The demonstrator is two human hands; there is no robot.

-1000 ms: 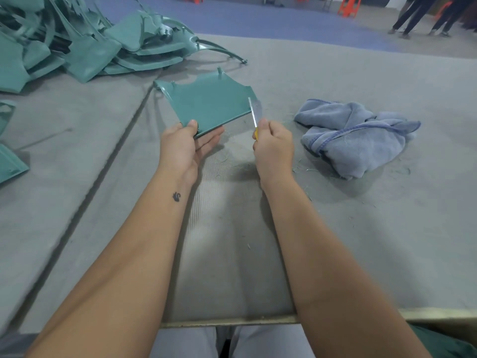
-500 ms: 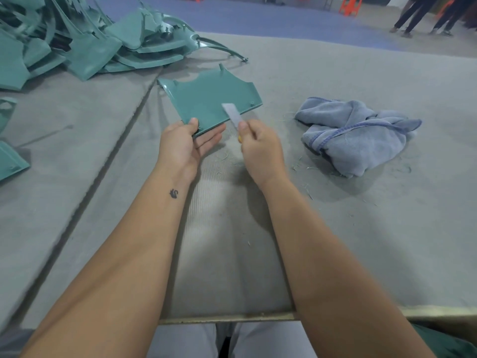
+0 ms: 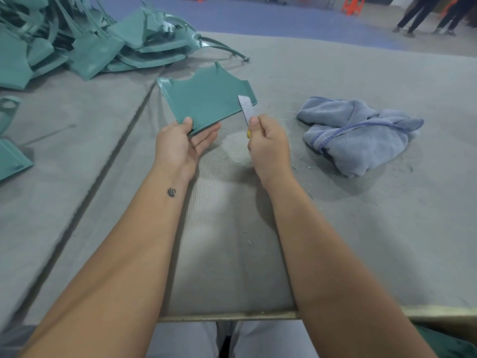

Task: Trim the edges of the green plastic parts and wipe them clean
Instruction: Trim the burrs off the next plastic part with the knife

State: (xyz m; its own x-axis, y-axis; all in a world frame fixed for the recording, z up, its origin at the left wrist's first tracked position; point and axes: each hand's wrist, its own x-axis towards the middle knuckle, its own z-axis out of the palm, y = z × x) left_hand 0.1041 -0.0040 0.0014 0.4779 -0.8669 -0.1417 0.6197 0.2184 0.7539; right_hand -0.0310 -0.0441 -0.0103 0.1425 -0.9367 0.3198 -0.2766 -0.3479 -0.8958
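My left hand (image 3: 180,146) holds a flat green plastic part (image 3: 206,99) by its near corner, thumb on top and fingers underneath, tilted up off the grey table. My right hand (image 3: 268,148) grips a utility knife (image 3: 246,109) with a yellow handle. Its bare blade points up and lies against the part's near right edge, close to the right corner. Thin green shavings lie on the table below the hands.
A crumpled blue cloth (image 3: 358,133) lies to the right of my hands. A heap of green plastic parts (image 3: 77,40) fills the far left, with more parts (image 3: 13,161) at the left edge. People stand at the far right (image 3: 423,14). The table's front edge (image 3: 232,316) is near my lap.
The blade slid left along the part's near edge, then came back to the right corner. My left hand kept its hold on the part.
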